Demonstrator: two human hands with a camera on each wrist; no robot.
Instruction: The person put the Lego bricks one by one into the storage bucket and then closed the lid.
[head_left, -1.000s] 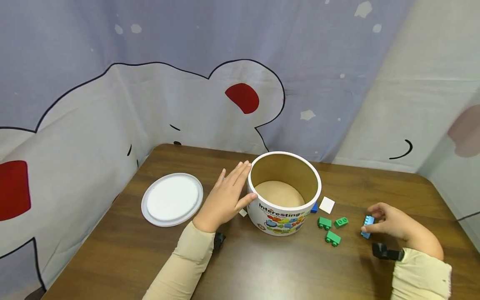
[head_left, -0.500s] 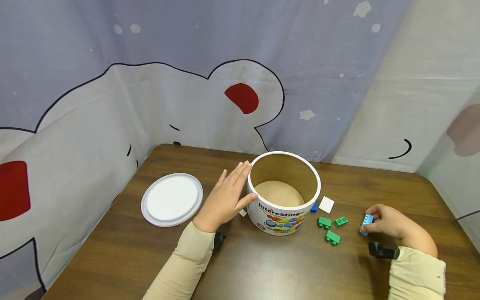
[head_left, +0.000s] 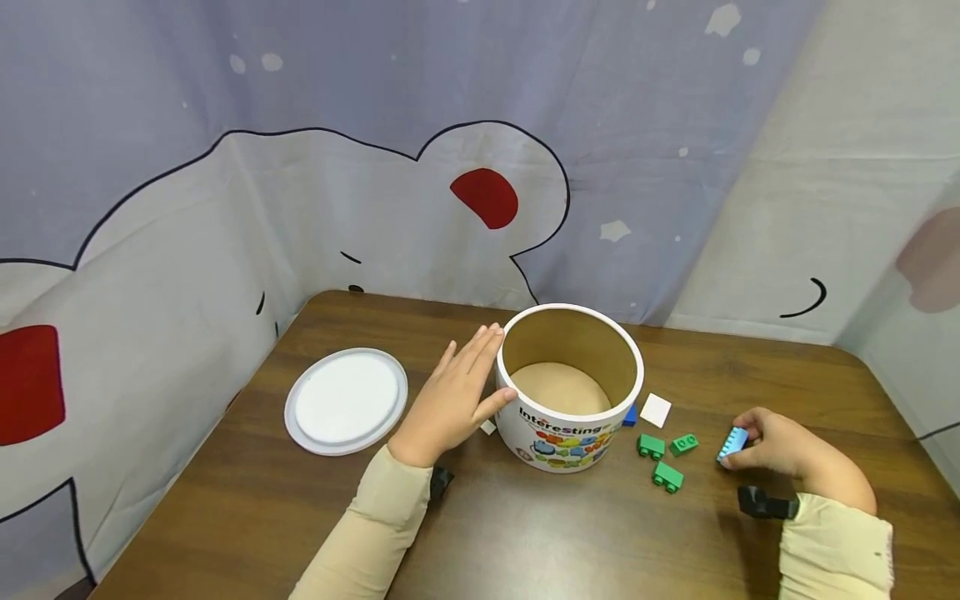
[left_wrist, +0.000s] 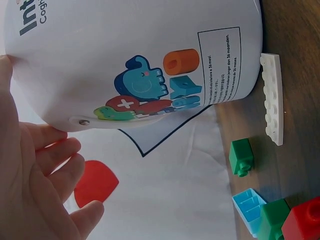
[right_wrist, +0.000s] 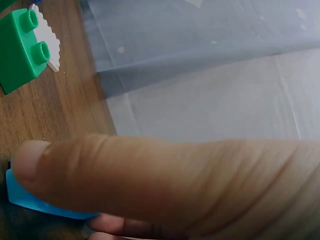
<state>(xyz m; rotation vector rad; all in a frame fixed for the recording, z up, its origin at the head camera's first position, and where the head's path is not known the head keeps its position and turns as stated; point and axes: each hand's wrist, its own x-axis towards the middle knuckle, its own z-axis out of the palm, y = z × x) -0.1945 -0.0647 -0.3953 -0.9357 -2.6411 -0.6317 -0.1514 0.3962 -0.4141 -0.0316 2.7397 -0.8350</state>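
My left hand [head_left: 450, 400] rests against the left side of a round white bucket [head_left: 558, 442], its fingers straight and its thumb at the rim. The bucket's inside shows a bare tan bottom. At the right, my right hand [head_left: 780, 450] pinches a light blue toy brick [head_left: 732, 446] between thumb and fingers, the brick tilted on or just above the table. In the right wrist view the thumb covers much of the blue brick [right_wrist: 45, 206]. Several green bricks [head_left: 667, 477] lie between the bucket and my right hand.
A round white lid [head_left: 347, 400] lies on the left of the wooden table. Right of the bucket are a white flat piece [head_left: 656, 411] and a dark blue brick [head_left: 630, 415]. The left wrist view shows a white studded plate [left_wrist: 272, 100] and a red brick [left_wrist: 304, 220] by the bucket.
My right hand has shifted slightly left with the light blue brick, which has turned a little in its grip. The left hand has kept its place on the bucket.
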